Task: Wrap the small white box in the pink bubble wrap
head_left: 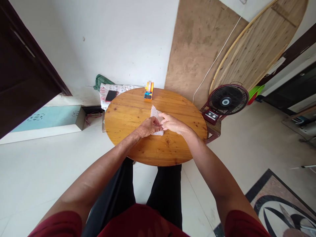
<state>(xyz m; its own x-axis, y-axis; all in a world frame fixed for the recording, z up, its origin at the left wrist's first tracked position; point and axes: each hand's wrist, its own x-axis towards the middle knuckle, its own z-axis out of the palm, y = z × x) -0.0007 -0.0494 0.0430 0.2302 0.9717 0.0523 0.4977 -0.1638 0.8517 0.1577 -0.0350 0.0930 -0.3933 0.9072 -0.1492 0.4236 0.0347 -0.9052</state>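
Note:
A crumpled, whitish sheet that looks like bubble wrap [155, 112] lies near the middle of the round wooden table [128, 121]. My left hand [148, 126] has its fingers pinched together on the wrap's left side. From the right, my right hand [171, 123] meets it, its fingertips closed on the wrap close to the left ones. Both hands cover the middle of the wrap, and whether anything is inside it cannot be seen. Toward the table's far edge stands an orange and blue tape dispenser [148, 91] with a roll on it.
A dark phone [111, 95] rests on a printed sack [103, 89] left of the table. Beside the right edge, a black and red fan [225, 100] sits on a low wooden stool [214, 130]. The white wall [123, 39] rises close behind.

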